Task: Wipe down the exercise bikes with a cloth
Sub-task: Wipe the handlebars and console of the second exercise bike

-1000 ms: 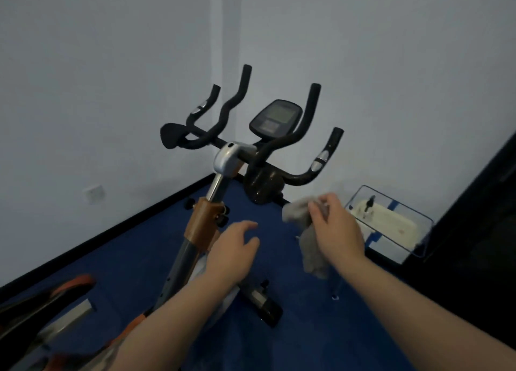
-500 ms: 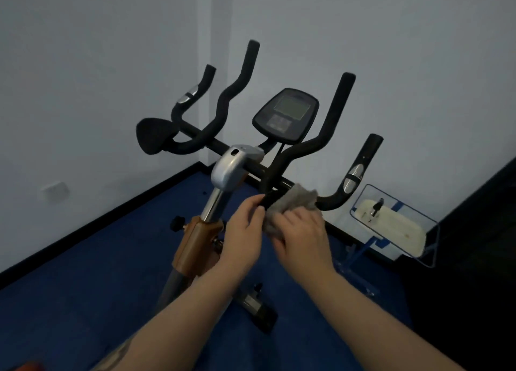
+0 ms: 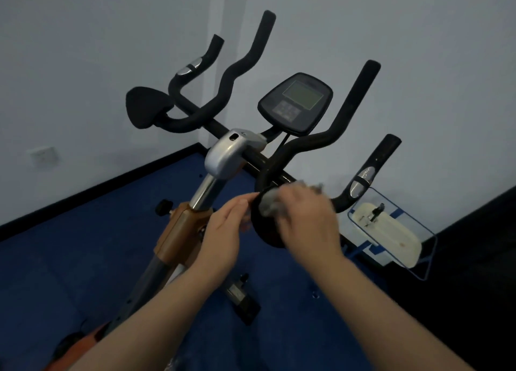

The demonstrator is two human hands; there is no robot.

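The bike [image 3: 223, 158] stands in a room corner on a blue floor [image 3: 69, 259], its front towards the white walls [image 3: 418, 49]. Its handlebar [image 3: 307, 144] runs crosswise from upper left to lower right, with four padded horns rising up and away from the camera. A black elbow pad [image 3: 143, 107] sits at the left end, and a second round pad [image 3: 265, 231] sits at the near right, under the hands. The console [image 3: 296, 102] is tilted back, its screen facing the camera. The steel post [image 3: 205, 189] leans from the orange clamp [image 3: 178, 231] up to the silver bracket [image 3: 229, 155].

The cloth [image 3: 272, 200], grey and crumpled, lies on the top of the near pad, just below the handlebar. The right hand [image 3: 307, 220] lies over it, fingers curled down onto it and pressing it against the pad; motion blur softens the fingers. The left hand [image 3: 223, 231] reaches in from the left with fingers fairly straight, its fingertips [image 3: 247, 201] touching the pad's left edge; whether they pinch it cannot be told.

To the right, by the wall, a glass panel [image 3: 418, 225] leans over a pale object [image 3: 391, 239].
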